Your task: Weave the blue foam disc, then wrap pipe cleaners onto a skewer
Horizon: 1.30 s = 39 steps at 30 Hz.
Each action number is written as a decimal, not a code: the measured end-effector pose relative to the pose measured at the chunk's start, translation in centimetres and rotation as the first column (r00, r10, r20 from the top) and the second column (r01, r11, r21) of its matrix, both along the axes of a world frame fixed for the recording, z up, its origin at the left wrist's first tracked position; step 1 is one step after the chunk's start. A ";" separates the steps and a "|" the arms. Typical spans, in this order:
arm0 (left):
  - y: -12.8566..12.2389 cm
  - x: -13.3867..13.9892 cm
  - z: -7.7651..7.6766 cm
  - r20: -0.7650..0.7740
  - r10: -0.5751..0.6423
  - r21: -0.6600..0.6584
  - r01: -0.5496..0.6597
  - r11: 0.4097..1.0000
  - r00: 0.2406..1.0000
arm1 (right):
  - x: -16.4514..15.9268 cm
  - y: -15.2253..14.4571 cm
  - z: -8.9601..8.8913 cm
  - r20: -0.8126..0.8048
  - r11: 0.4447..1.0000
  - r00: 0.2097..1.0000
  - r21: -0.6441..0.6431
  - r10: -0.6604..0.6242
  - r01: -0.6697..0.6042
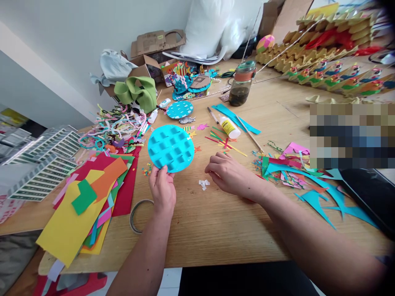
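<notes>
My left hand (pixel 163 187) grips the lower edge of a round blue paper disc (pixel 171 148) between thumb and fingers, tilting it up above the table. Raised square flaps or slots cover the disc's face. Over the table to the right, my right hand (pixel 226 172) has its fingers bent together; whatever may be between them is hidden. Small white paper bits (pixel 203 184) lie just below its fingertips. Behind the disc is a second blue disc with white marks (pixel 180 109). A glue bottle (pixel 229 127) and thin coloured paper strips (pixel 225 139) lie beyond my right hand.
Coloured paper sheets (pixel 70 222) and a tape roll (pixel 133 218) are on the left, with pipe cleaners (pixel 114 123) behind. A glass jar (pixel 241 86) stands at the back. Blue paper scraps (pixel 317 205) spread on the right, before egg cartons (pixel 336 78).
</notes>
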<state>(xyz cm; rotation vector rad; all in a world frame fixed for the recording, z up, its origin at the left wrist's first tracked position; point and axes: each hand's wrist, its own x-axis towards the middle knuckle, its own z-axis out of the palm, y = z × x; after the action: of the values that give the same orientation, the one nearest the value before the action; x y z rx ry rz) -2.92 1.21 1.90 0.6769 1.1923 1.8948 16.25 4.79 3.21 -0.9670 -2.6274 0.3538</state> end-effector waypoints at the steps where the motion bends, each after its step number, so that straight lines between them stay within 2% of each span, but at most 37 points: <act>1: 0.0 0.0 0.1 0.001 0.003 -0.003 -0.003 1.000 1.000 | 0.1 0.1 0.0 -0.033 1.000 0.999 -0.002 -0.001 0.001; 4: -0.1 -0.1 0.2 0.004 0.016 0.001 -0.016 1.000 1.000 | 0.4 0.2 0.6 -0.155 0.998 0.988 -0.063 0.016 -0.026; 6: -0.1 -0.1 0.2 -0.001 0.023 0.010 -0.023 1.000 1.000 | 0.7 0.1 1.4 -0.231 0.984 0.972 -0.158 0.048 -0.087; 8: -0.1 -0.1 0.2 -0.010 0.025 0.018 -0.024 1.000 1.000 | 0.9 -0.2 2.3 -0.268 0.940 0.959 -0.291 0.097 -0.177; 10: 0.0 -0.1 0.2 -0.019 0.023 0.020 -0.022 1.000 1.000 | 0.8 -0.9 2.9 -0.259 0.869 0.952 -0.419 0.164 -0.264; 12: 0.0 -0.1 0.2 -0.029 0.030 0.009 -0.029 1.000 0.999 | 0.2 -1.9 3.0 -0.207 0.826 0.949 -0.471 0.237 -0.309; 14: 0.1 -0.1 0.2 -0.041 0.041 -0.005 -0.041 0.999 0.998 | -0.7 -3.2 2.6 -0.104 0.862 0.956 -0.415 0.273 -0.291; 16: 0.1 -0.2 0.2 -0.045 0.044 -0.003 -0.045 0.999 0.998 | -1.8 -4.6 2.0 0.028 0.931 0.966 -0.277 0.255 -0.238; 18: 0.1 -0.2 0.2 -0.040 0.033 0.008 -0.033 0.999 0.999 | -2.7 -5.6 1.4 0.125 0.960 0.958 -0.150 0.258 -0.238; 21: 0.1 -0.2 0.2 -0.030 0.028 0.005 -0.028 1.000 0.999 | -3.3 -6.2 1.1 0.170 0.961 0.946 -0.065 0.276 -0.269; 25: 0.0 -0.1 0.3 -0.041 0.025 -0.006 -0.025 1.000 0.999 | -2.6 -5.5 2.5 0.145 0.959 0.948 -0.083 0.282 -0.273; 27: 0.0 -0.2 0.2 -0.054 0.031 -0.021 -0.032 0.999 0.998 | -1.5 -4.7 3.7 0.142 0.970 0.962 -0.106 0.234 -0.220; 28: 0.1 -0.2 0.2 -0.056 0.038 -0.026 -0.040 0.999 0.998 | -0.8 -4.3 4.2 0.161 0.984 0.974 -0.098 0.162 -0.147; 30: 0.1 -0.3 0.2 -0.046 0.052 -0.025 -0.054 0.998 0.998 | 0.8 -3.4 4.9 0.270 0.996 0.961 -0.041 -0.066 0.080; 31: 0.1 -0.3 0.2 -0.034 0.053 -0.023 -0.054 0.998 0.998 | 1.5 -3.1 5.0 0.344 0.981 0.922 -0.010 -0.177 0.192; 33: 0.1 -0.3 0.3 -0.005 0.041 -0.018 -0.041 0.999 0.999 | 2.8 -2.7 4.7 0.492 0.938 0.815 0.014 -0.307 0.345; 36: 0.1 -0.3 0.4 0.026 0.023 -0.014 -0.023 1.000 0.999 | 3.8 -2.7 3.7 0.621 0.894 0.713 -0.045 -0.325 0.447; 39: 0.1 -0.3 0.5 0.037 0.015 0.001 -0.015 1.000 0.999 | 4.0 -2.9 2.9 0.646 0.872 0.694 -0.088 -0.319 0.482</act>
<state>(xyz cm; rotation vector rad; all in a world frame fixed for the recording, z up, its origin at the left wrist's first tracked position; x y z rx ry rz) -3.21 1.31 2.41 0.6321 1.1760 1.9120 20.28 1.90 6.11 -2.0134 -2.8216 0.2985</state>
